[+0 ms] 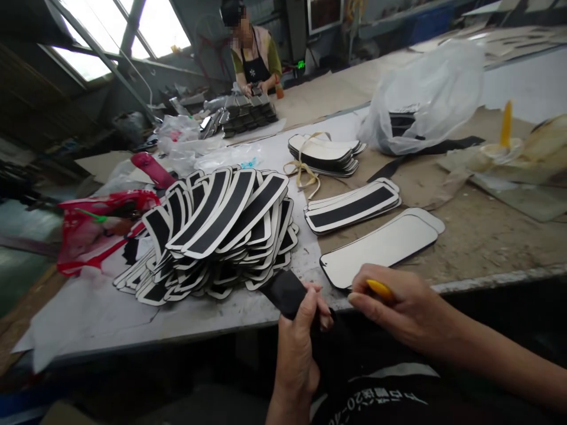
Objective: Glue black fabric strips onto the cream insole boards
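Note:
My left hand [303, 330] is closed on a black strip [286, 293] at the table's front edge, just right of a large fanned pile of white-edged black pieces [230, 212]. To the right, my right hand [390, 298] is closed around a yellow-handled tool [380, 290]; its far end is hidden. Just beyond that hand lies a stack of plain white curved pieces [383, 242]. Behind it sits a smaller stack with a black stripe [354, 205], and farther back a bundle [325, 154] with a tan ribbon [303, 170].
A red plastic bag [104, 227] lies at the left. Clear plastic [432, 88] stands at the back right, near a yellow-tipped bottle [506, 127]. Across the table, a person [256, 59] handles dark pieces beside a stack [248, 115].

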`<state>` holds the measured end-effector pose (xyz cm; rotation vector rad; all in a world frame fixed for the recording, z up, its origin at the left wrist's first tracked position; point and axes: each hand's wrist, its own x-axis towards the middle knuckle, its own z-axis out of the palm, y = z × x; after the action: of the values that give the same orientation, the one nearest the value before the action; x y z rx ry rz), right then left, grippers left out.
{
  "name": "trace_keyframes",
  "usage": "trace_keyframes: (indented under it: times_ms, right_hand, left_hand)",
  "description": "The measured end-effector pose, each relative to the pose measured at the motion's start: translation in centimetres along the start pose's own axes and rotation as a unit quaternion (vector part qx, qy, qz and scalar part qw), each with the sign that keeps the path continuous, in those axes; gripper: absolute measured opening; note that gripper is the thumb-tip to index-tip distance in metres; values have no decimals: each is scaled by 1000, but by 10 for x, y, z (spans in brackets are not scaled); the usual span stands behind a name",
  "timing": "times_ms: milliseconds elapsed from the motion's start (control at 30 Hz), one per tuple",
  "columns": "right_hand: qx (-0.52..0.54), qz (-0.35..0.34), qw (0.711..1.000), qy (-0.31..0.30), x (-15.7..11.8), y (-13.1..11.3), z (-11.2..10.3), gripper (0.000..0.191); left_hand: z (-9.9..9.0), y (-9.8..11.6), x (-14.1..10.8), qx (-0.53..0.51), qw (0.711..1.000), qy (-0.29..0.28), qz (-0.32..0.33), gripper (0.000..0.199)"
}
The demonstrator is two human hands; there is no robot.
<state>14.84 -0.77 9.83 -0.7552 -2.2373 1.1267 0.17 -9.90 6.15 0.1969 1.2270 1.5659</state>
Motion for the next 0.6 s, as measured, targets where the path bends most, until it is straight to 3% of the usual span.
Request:
trace_keyframes:
  times_ms: [100,167,333,433,600]
  right_hand:
    - [-8,-27,998,-64,-3,-3,14,18]
    - [-26,-52,994,-90,-8,-1,24,22]
    - [-84,-82,990,-81,-16,5,34,11]
    - [-68,-56,990,-107,-17,5,21,5]
    - [4,71,986,-151,-15,10,-5,10]
  left_hand:
    - [2,1,-4,-10,1000,-4,3,22]
    - [4,1,-5,-12,1000,7,15,23]
    - [11,-1,-8,-21,999,43,20,22]
    - [10,-6,-8,-23,998,65,8,22]
    - [4,-16,-4,30,995,95,12,26]
